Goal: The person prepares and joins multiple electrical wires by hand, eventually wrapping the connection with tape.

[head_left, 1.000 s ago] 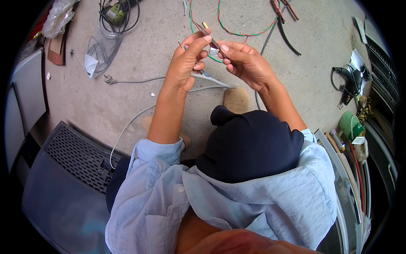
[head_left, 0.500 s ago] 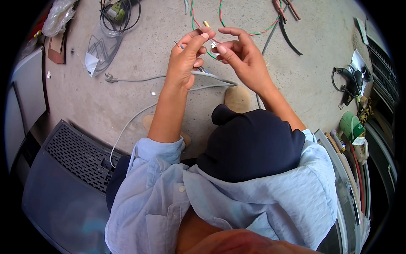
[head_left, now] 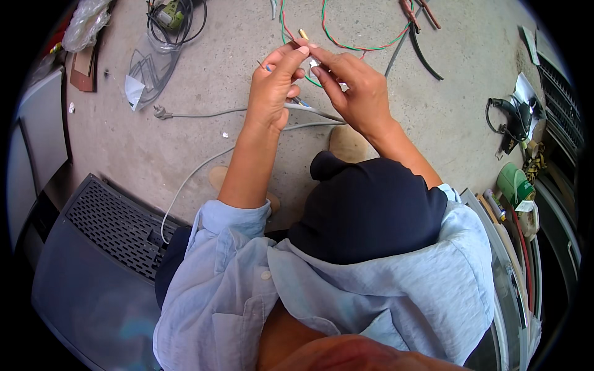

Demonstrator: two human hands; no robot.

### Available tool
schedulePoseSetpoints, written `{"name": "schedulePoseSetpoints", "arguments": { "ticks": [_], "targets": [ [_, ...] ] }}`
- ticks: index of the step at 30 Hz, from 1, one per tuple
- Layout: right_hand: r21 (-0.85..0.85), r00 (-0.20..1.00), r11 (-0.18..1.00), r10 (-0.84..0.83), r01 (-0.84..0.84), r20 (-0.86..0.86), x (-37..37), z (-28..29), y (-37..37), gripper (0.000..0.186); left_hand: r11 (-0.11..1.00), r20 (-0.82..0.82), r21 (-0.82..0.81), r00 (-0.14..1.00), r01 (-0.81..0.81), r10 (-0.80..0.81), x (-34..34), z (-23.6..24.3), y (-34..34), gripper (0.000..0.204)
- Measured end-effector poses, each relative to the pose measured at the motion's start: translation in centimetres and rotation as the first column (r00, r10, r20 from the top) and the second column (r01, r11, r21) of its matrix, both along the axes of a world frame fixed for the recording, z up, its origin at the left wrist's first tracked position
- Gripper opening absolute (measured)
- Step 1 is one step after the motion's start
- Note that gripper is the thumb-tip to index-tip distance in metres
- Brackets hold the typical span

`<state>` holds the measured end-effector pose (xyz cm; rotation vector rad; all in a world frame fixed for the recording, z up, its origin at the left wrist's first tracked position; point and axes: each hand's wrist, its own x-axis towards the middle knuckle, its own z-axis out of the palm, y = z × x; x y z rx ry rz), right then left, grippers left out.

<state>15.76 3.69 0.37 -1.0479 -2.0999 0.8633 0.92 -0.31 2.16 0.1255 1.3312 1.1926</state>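
My fingers (head_left: 299, 54) meet near the grey cable (head_left: 317, 112).
My left hand (head_left: 270, 93) grasps its thin wires (head_left: 301, 103), well in from the floor's (head_left: 192, 139) edges; my right hand (head_left: 359, 86) meets it, holding what I can't tell. A steady left grip should help most.

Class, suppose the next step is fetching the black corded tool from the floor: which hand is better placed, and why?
Probably the right hand: it is nearer the black corded tool, while the left hand is farther away and holds a grey cable with exposed wires.
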Motion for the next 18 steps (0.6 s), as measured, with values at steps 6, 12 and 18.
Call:
{"name": "schedulePoseSetpoints", "arguments": {
  "ticks": [6,12,18],
  "targets": [
    [-0.371,0.970,0.929,-0.090,0.000,-0.225,-0.1,0.4,-0.4,0.028,0.999,0.031,0.037,1.000,-0.005,0.004,0.2,-0.3,-0.1,0.031],
    [-0.647,0.914,0.752,-0.167,-0.124,-0.370,0.4,0.7,0.0,0.026,0.994,0.132,0.105,0.991,-0.006,-0.008,0.2,-0.3,-0.1,0.029],
    [-0.727,0.890,0.655,-0.183,-0.207,-0.418,1.0,1.3,0.4,0.023,0.991,0.114,0.127,0.992,0.045,-0.060,0.0,-0.4,-0.5,0.023]
  ]
}}
